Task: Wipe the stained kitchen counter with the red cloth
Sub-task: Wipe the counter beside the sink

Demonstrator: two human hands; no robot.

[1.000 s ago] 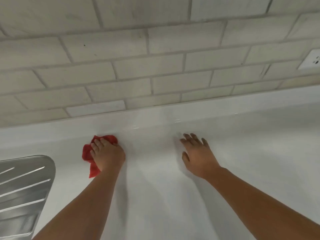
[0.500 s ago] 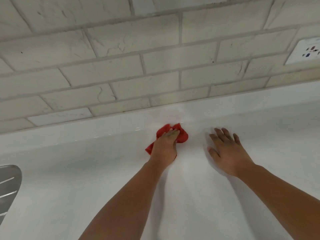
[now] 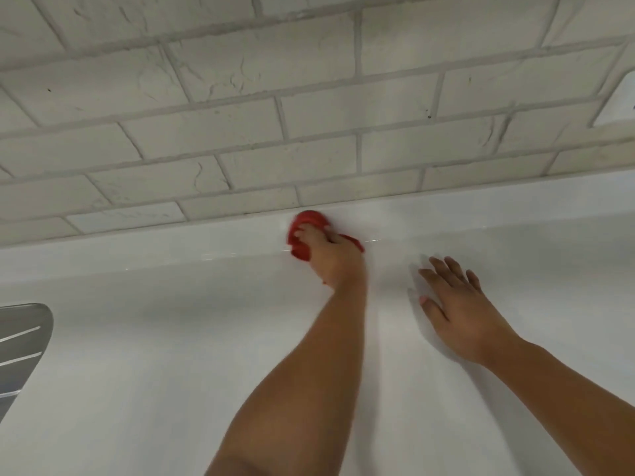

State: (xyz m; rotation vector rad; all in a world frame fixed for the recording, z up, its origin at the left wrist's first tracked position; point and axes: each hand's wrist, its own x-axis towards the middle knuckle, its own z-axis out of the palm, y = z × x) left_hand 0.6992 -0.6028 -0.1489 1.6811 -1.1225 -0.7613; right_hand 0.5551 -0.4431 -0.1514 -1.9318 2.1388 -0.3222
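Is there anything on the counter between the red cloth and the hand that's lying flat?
No. In the head view, only bare white counter lies between the red cloth under the left hand and the flat right hand.

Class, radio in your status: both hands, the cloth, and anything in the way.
Left hand shut on red cloth, pressed at counter's back upstand. Right hand open, flat on counter. Path clear; metal drainer far left.

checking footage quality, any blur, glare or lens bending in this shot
Head view: left hand and red cloth are slightly motion-smeared; right hand is sharper. Soft glare streaks lie along the counter back edge. Wide-angle bending tilts the tiled wall lines. Soft shadows beside both arms.
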